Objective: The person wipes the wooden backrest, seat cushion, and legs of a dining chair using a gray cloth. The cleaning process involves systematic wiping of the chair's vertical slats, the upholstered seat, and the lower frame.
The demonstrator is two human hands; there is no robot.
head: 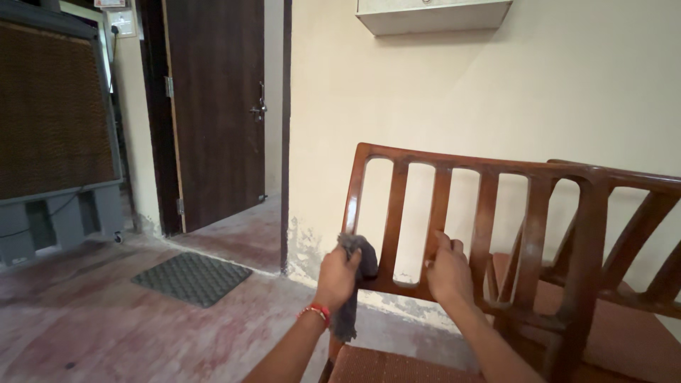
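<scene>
A big wooden chair (489, 234) fills the lower right, from 3 to 6 o'clock. Its back has flat upright slats and a shiny brown top rail. A second chair (638, 241) stands just behind it at 3 o'clock, against the cream wall (440, 92).

A dark wooden door (216, 106) stands at 11 o'clock, with a metal handle. A big grey cooler (57, 135) stands at 9 o'clock. A grey doormat (191, 278) lies on the reddish floor (85, 319) at 8 o'clock, in front of the door. A white box (433, 14) hangs on the wall at 12 o'clock.

The left hand (337, 276) is closed tight around a grey cloth (351, 284). The cloth sits at the left end of the chair's back, touching the lower rail, and its loose end hangs down from the fist toward 6 o'clock. A red band is on that wrist.

The right hand (447, 273) holds one slat near its bottom, fingers curled around it. It is just to the 3 o'clock side of the cloth, with one slat between them.
</scene>
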